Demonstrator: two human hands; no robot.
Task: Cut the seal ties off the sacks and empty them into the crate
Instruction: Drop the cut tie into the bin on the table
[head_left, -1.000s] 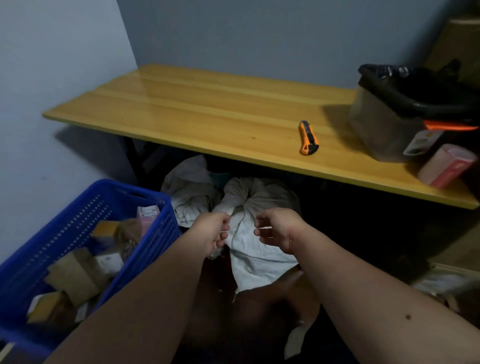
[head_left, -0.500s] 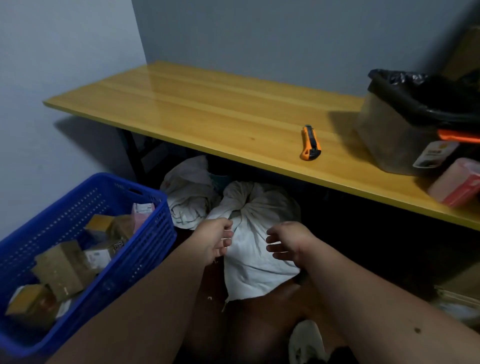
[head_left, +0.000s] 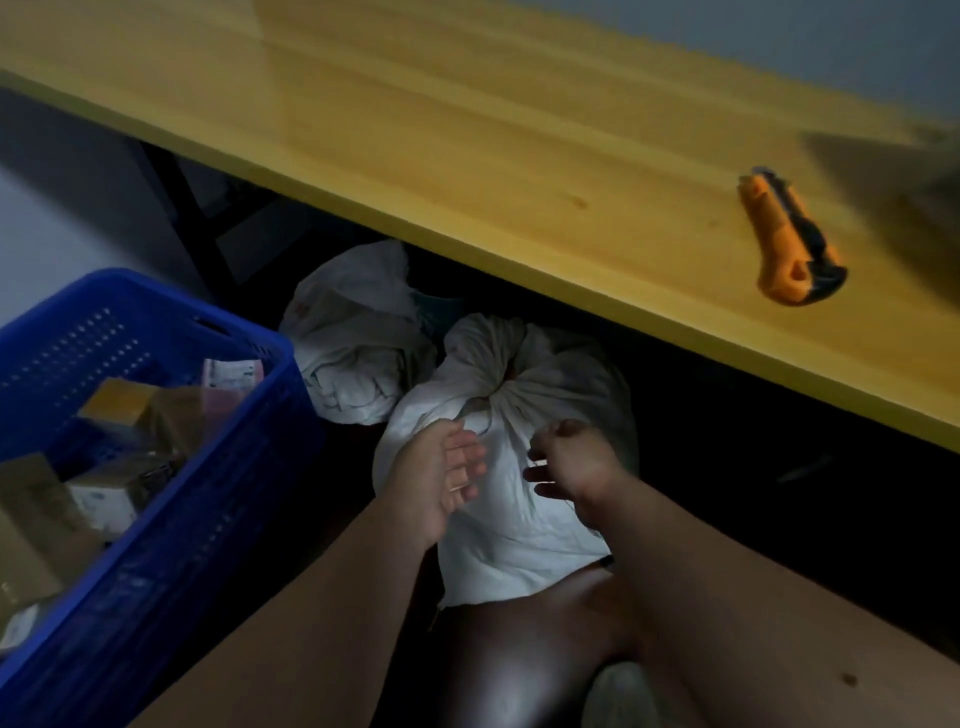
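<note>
We see a white sack (head_left: 519, 499), its neck bunched and tied, lying on the floor under the yellow surface (head_left: 467, 130). Our left hand (head_left: 441, 473) is open with fingers relaxed, just beside the sack; our right hand (head_left: 571, 462) hovers over it, fingers loosely curled, holding nothing. A blue crate (head_left: 208, 467) of boxes stands left. An orange utility knife (head_left: 789, 239) lies on the surface.
</note>
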